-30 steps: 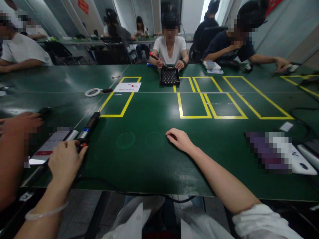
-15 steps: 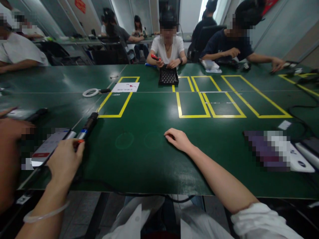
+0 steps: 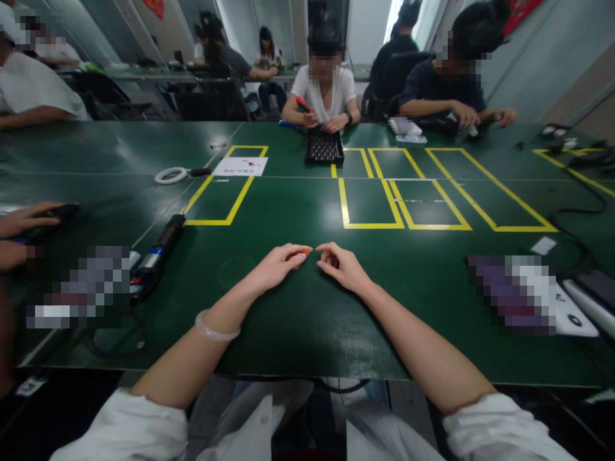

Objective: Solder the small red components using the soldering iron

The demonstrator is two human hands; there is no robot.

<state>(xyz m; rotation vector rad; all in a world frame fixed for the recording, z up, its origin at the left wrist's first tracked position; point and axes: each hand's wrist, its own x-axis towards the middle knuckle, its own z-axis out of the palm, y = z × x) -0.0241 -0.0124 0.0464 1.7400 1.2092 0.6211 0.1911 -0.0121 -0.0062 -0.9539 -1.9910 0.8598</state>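
My left hand (image 3: pixel 278 266) is over the middle of the green table (image 3: pixel 307 320), its thumb and fingers pinched on a small orange piece (image 3: pixel 307 252) that is too small to name. Close beside it, fingertips nearly meeting the left ones, my right hand (image 3: pixel 341 266) is closed with curled fingers; what it may hold is hidden. To the left lies a black electric screwdriver (image 3: pixel 163 243) with a blue and silver band and a cord.
A phone (image 3: pixel 81 285) lies left of the screwdriver, and blurred items (image 3: pixel 514 291) lie at right. Yellow tape outlines (image 3: pixel 375 225) mark the table, with a paper sheet (image 3: pixel 240 166) and a white cable coil (image 3: pixel 172 175). Opposite, a person works over a black tray (image 3: pixel 325 148).
My left hand has moved right, from beside the screwdriver and phone to my right hand, bringing the small orange piece. My right hand has stayed nearly in place.
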